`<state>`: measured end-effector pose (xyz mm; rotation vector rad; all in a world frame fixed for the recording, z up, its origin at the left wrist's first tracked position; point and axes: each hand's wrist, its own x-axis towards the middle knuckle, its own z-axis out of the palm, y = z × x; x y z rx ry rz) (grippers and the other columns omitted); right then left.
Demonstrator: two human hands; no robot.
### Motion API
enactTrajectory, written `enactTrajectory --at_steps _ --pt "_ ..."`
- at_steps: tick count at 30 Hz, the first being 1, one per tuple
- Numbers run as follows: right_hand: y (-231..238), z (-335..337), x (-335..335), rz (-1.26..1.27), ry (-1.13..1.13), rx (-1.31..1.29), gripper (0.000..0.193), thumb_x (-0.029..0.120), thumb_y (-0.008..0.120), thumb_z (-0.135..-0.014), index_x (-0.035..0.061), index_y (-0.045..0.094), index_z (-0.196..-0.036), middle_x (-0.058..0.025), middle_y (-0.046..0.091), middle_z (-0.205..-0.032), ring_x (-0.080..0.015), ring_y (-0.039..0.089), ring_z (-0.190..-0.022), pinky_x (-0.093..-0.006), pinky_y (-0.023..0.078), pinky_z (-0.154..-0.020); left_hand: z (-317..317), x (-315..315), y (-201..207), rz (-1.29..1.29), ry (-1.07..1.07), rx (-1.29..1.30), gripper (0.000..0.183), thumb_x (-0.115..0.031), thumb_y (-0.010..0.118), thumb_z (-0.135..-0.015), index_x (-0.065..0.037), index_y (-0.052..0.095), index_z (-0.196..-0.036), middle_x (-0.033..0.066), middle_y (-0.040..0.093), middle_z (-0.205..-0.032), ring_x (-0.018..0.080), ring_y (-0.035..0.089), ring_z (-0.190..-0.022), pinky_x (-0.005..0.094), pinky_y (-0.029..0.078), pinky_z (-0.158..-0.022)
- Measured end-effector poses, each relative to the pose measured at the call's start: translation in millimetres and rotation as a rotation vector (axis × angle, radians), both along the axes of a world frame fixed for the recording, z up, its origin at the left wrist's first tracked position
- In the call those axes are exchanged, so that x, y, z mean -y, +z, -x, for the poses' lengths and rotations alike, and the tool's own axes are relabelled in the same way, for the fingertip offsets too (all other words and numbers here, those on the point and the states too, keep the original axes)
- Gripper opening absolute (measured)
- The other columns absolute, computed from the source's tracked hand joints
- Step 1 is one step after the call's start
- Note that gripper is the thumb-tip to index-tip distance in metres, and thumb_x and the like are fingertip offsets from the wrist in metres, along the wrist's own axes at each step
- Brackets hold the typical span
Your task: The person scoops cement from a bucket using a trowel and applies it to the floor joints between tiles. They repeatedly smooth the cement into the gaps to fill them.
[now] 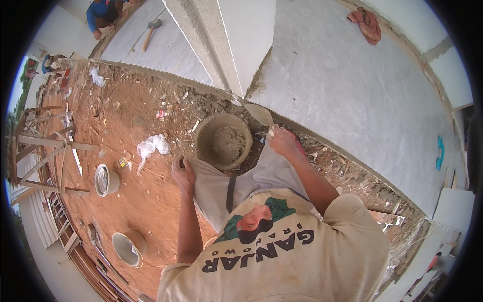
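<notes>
My right hand (pixel 283 140) is closed around the handle of a pointed trowel (pixel 259 115). Its blade points up and left, close to the foot of a pale wall corner. Between my knees stands a round bucket (pixel 198 146), with wet grey mortar (pixel 229 143) inside. My left hand (pixel 183 172) rests at my left knee, left of the bucket, its thumb apart from the fingers and nothing visible in it.
A raised grey floor slab (pixel 352 95) spans the right. Red soil holds plastic bags (pixel 152 147), two pails (pixel 106 180) and a wooden trestle (pixel 48 143) at left. A hammer (pixel 150 35) lies on the far slab; a person in blue (pixel 100 12) crouches nearby.
</notes>
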<state>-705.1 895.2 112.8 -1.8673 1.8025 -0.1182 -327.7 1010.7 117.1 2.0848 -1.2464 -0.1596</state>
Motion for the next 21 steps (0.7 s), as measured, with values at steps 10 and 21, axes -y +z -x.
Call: enactTrajectory --at_steps 10,21 --pt "-2 -28 10 0.031 -0.018 -0.031 0.038 0.025 0.062 -0.087 0.0029 0.053 -0.117 -0.0218 0.066 -0.109 -0.0371 0.068 -0.102 -0.0475 0.056 -0.087 -1 -1 5 -0.017 0.028 -0.044 0.028 -0.014 0.062 -0.088 0.004 0.069 -0.108 0.0228 0.069 -0.106 0.0379 0.066 -0.099 0.0427 0.053 -0.088" --pt "0 -41 3 0.177 -0.055 0.014 0.039 0.028 0.067 -0.085 0.0057 0.054 -0.114 -0.0197 0.067 -0.102 -0.0363 0.068 -0.096 -0.0484 0.055 -0.083 -6 1 -3 0.002 0.0 -0.041 0.028 -0.015 0.062 -0.088 0.004 0.07 -0.107 0.0233 0.069 -0.103 0.0379 0.067 -0.096 0.0429 0.053 -0.087"
